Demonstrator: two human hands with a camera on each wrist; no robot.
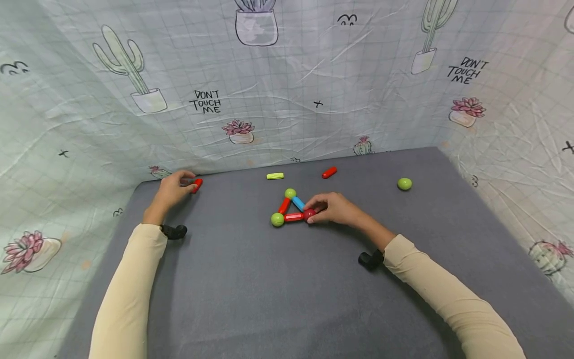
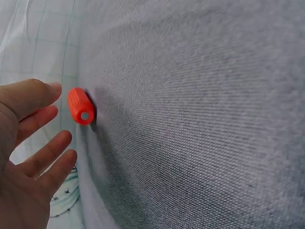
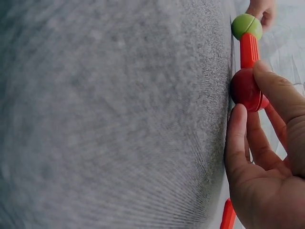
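Observation:
In the head view, my left hand (image 1: 172, 191) is at the far left of the grey table, beside a loose red rod (image 1: 197, 186). The left wrist view shows its thumb and fingers spread, a small gap from the red rod (image 2: 81, 107) with a round grey end. My right hand (image 1: 334, 209) holds a red ball (image 1: 309, 215) between thumb and fingers. That ball is a corner of a flat triangle, joined by a red rod (image 1: 294, 217) to a green ball (image 1: 277, 220) and by a blue rod (image 1: 298, 204) to another green ball (image 1: 290, 194). A red rod (image 1: 284, 206) links both green balls.
Behind the triangle lie a yellow-green rod (image 1: 275, 176) and a red rod (image 1: 329, 172). A loose green ball (image 1: 404, 184) sits at the right. A printed cloth (image 1: 287, 129) hangs along the table's back edge.

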